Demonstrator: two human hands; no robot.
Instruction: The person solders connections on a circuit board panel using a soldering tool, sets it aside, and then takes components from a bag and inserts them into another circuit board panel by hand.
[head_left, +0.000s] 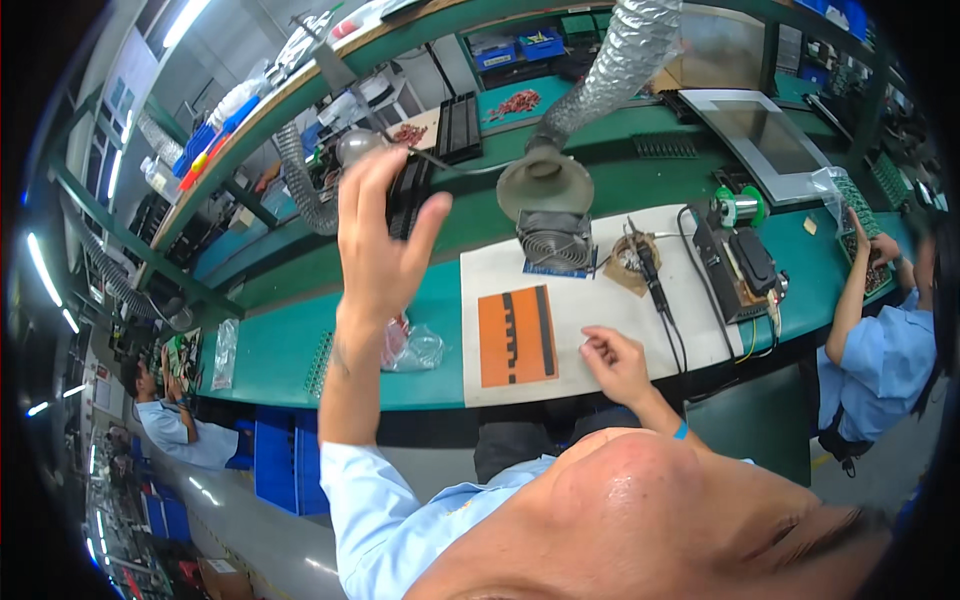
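Green counter: a long work surface running across the room, with a white mat laid over its middle.
Left hand: raised high above the counter, palm side away from me, fingers spread and curled toward a black slotted tray that stands behind them; the thumb juts out to the right. Whether the fingers actually grip the tray I cannot tell, since the hand covers the contact.
Black tray's long axis: running away from the person, up toward the back shelf, tilted a little to the right.
Right hand: low, resting at the near edge of the white mat, fingertips pressed together as if pinching something too small to make out.
Orange fixture: a flat orange board with black bars, lying on the mat just left of the right hand and well below and to the right of the left hand; its long side points away from the person.
Nearer hand: the right one is close beside the orange fixture; the left is the one at the black tray.
Around them: a clear bag of small red parts near the left wrist, a small grey fan under a foil duct, a soldering iron, and a black power unit.
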